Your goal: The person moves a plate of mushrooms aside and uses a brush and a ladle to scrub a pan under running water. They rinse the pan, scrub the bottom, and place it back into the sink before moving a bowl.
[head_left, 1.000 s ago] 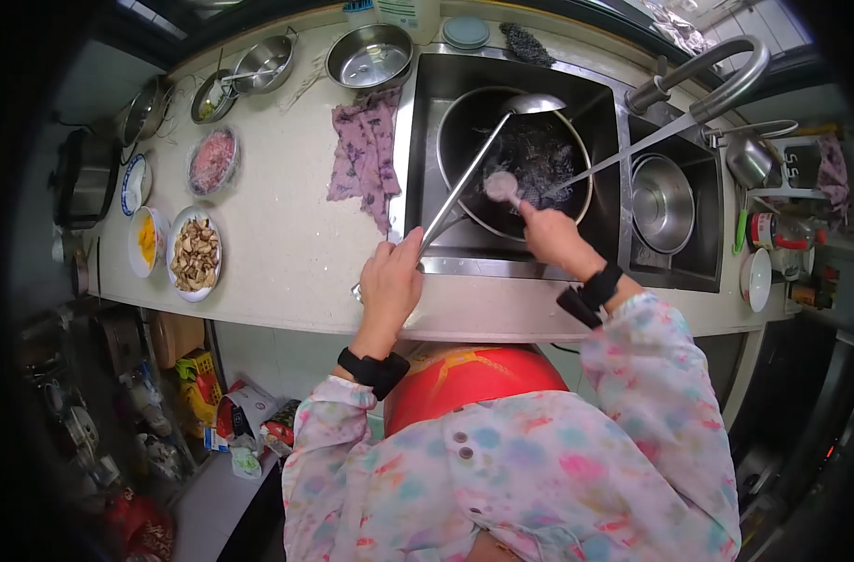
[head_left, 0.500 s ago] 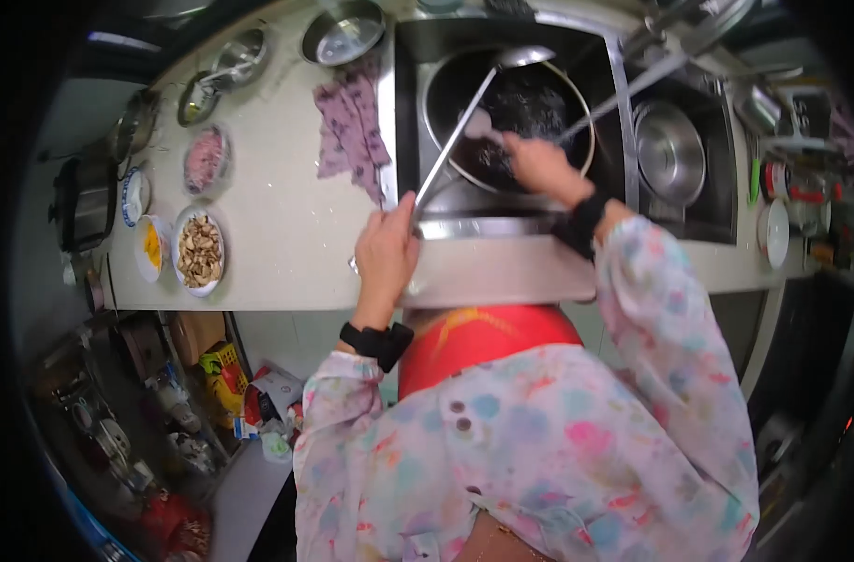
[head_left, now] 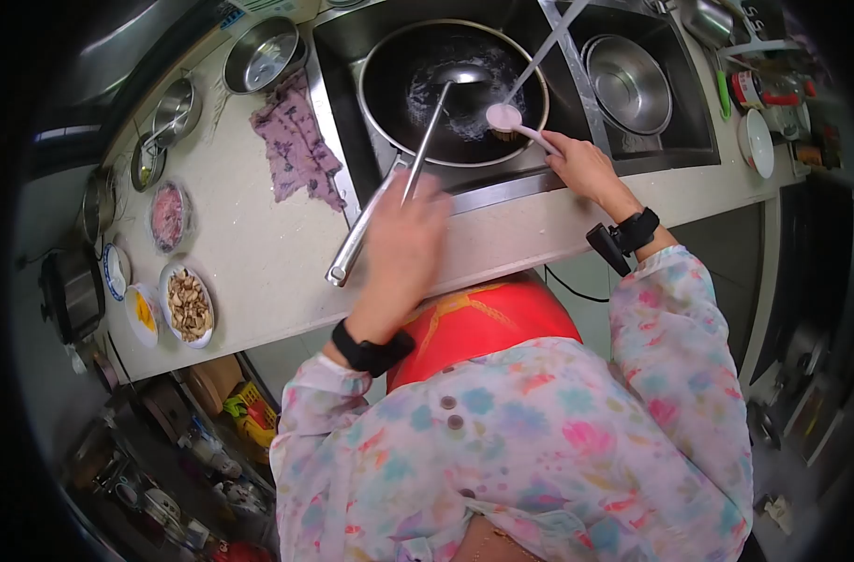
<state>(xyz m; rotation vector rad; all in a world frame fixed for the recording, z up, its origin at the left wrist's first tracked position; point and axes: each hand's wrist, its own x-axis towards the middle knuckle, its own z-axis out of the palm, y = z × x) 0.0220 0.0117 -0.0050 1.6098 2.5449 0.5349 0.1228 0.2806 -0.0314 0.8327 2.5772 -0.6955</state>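
Observation:
A black wok (head_left: 389, 103) sits in the left sink basin, its metal handle (head_left: 354, 245) reaching over the counter edge. My left hand (head_left: 406, 242), somewhat blurred, is closed around the handle of a ladle (head_left: 433, 131). The ladle's bowl lies inside the wok, among whitish suds or water. In my right hand (head_left: 586, 170) is a pale pink scrub brush (head_left: 505, 118), gripped by its handle at the wok's right rim. Its brown bristles face down into the wok. A pale spout or stream (head_left: 546, 49) slants down to the brush head.
Metal bowls (head_left: 630, 84) stand in the right basin. A purple patterned cloth (head_left: 297, 142) lies left of the sink. Farther left are a steel pan (head_left: 262, 56), wrapped pink meat (head_left: 169, 217), sliced mushrooms (head_left: 190, 305) and a bowl of yellow food (head_left: 144, 314).
The ladle has gone from above the wok down into it. The brush has moved to the wok's right side, and my right hand has drawn back rightward. The view has turned.

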